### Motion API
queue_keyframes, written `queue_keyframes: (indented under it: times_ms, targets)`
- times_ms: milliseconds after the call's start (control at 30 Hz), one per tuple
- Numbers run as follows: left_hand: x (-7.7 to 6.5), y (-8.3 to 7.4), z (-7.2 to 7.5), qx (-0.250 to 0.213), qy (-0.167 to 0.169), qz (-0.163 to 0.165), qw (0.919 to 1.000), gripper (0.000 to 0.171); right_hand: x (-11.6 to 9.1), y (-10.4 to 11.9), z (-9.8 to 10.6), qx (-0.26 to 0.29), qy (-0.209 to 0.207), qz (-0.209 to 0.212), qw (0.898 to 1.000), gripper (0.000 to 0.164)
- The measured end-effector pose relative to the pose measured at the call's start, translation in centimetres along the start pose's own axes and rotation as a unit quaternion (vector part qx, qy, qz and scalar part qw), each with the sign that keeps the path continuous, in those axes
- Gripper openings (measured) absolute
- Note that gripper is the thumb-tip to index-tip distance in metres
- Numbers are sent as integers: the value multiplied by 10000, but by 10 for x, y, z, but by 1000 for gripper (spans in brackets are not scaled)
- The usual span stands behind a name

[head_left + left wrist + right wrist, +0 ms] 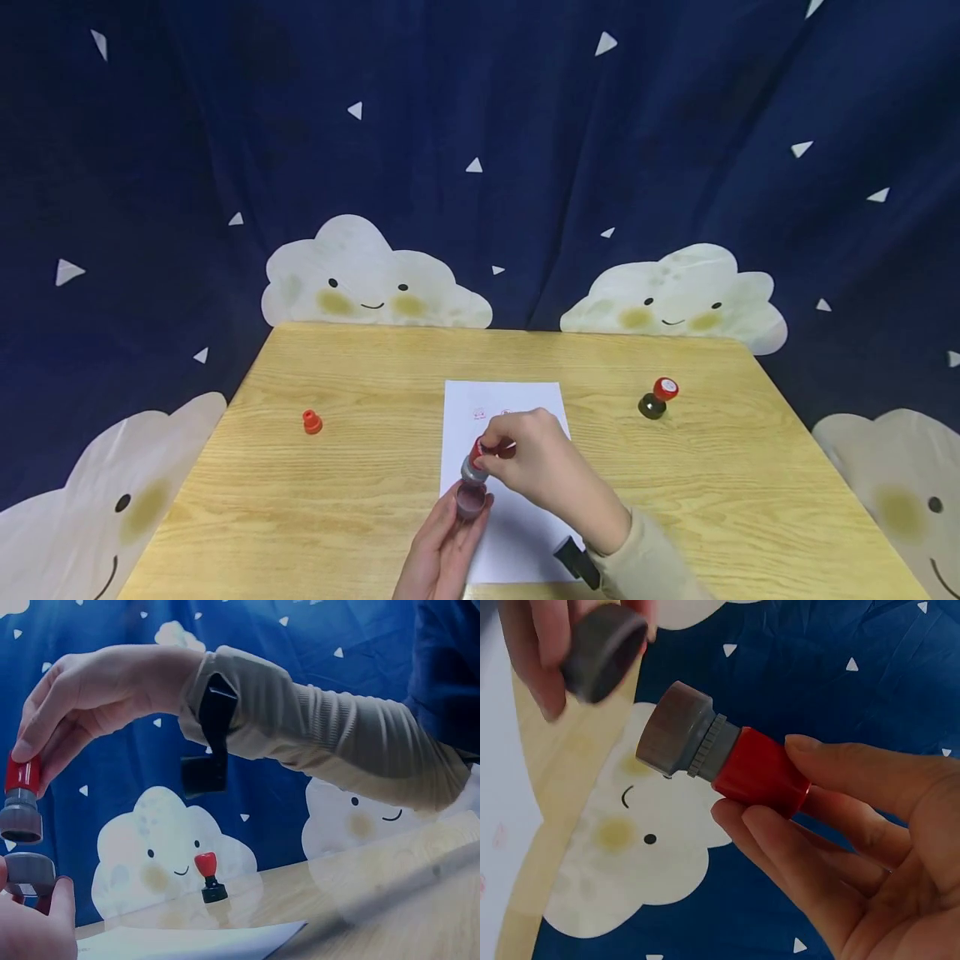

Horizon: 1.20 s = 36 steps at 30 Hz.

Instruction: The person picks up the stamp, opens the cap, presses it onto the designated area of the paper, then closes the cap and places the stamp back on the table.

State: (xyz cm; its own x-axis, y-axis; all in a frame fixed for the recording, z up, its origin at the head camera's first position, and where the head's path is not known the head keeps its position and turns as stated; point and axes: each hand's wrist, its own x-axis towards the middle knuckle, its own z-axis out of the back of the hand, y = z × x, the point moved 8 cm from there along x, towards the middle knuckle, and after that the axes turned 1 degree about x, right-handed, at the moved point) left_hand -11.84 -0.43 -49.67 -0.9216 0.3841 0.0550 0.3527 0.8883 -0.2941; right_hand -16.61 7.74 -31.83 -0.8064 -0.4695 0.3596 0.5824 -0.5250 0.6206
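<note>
My right hand pinches a self-inking stamp by its red handle between thumb and fingers. The stamp's grey head points down toward my left hand. That hand grips a round dark grey cap by its sides, its hollow mouth turned up to the stamp. In the left wrist view a narrow gap shows between stamp head and cap. Both hands are over the lower half of a white sheet of paper, which carries small red prints near its top.
A stamp with a red knob and black base stands on the wooden table to the right. A small red stepped piece is at the left. Dark blue cloth with clouds hangs behind. A black wrist mount sits at the right sleeve.
</note>
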Motion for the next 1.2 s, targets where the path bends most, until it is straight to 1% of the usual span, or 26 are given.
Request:
queue_keyframes:
  times_ms: [167,267,467,767,933,1067,1200]
  targets:
    - [2,-2,0,-13,-343,-22,9994,29,-6,0,-8,-115,26,-30,9999,16]
    - [2,-2,-2,-108,-453,-27,9989,29,-7,0,-10,-134,41,8,9999,16]
    - [3,-2,-4,-253,-394,0,9989,31,-8,-1,-11,-141,66,46,9999,14]
    - [1,-2,-3,-170,-643,93,9977,27,-11,3,-12,-120,150,-35,9998,15]
    - [0,-2,-4,-61,-623,146,9979,29,-14,6,-14,-36,229,17,9997,17]
    - [0,-2,-5,-106,-626,217,9977,31,-15,6,-15,-64,221,75,9997,18]
    - [-1,-1,-5,-127,-530,229,9982,29,-16,5,-16,-72,267,39,9996,17]
